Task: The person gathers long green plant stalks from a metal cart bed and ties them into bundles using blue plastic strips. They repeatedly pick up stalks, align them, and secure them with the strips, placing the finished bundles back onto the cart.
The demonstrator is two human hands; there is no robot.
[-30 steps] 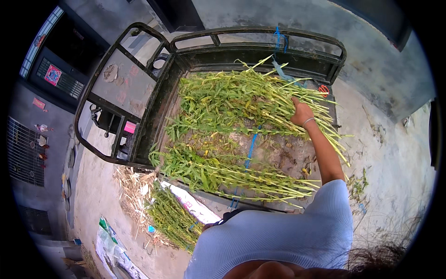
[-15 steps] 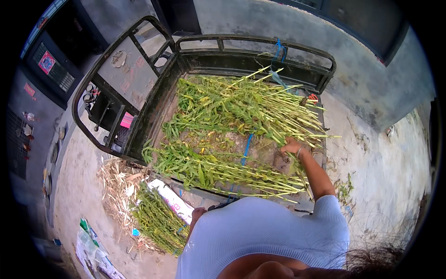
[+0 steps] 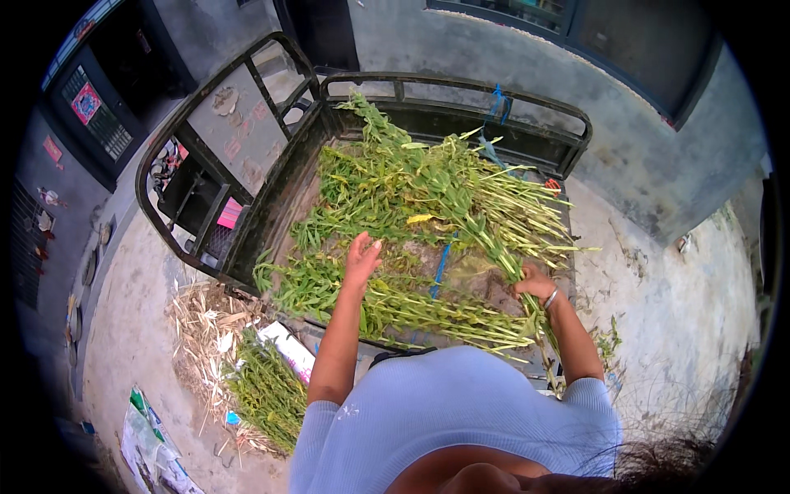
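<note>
My right hand point(image 3: 536, 282) is closed round the lower stems of a few leafy green plant stalks point(image 3: 494, 244). They slant up to the far left, across the top of a larger stalk pile point(image 3: 518, 202). My left hand point(image 3: 362, 259) hangs over the cargo bed with its fingers apart and nothing in it. Below and beside it lies a second layer of stalks point(image 3: 444, 317) along the bed's near edge, leaves to the left and cut ends to the right. A blue strap point(image 3: 442, 267) runs between the two layers.
Dark metal rails point(image 3: 210, 99) border the bed at the left, and a rear rail point(image 3: 461, 80) at the far side. On the ground at the lower left are a green bundle point(image 3: 267, 395), dry husks point(image 3: 206, 329) and a plastic sack point(image 3: 152, 440). A grey wall point(image 3: 625, 156) stands behind.
My left hand has come up from beside my body to over the bed. The right hand has drawn slightly nearer and right; its stalks now stretch across the far pile.
</note>
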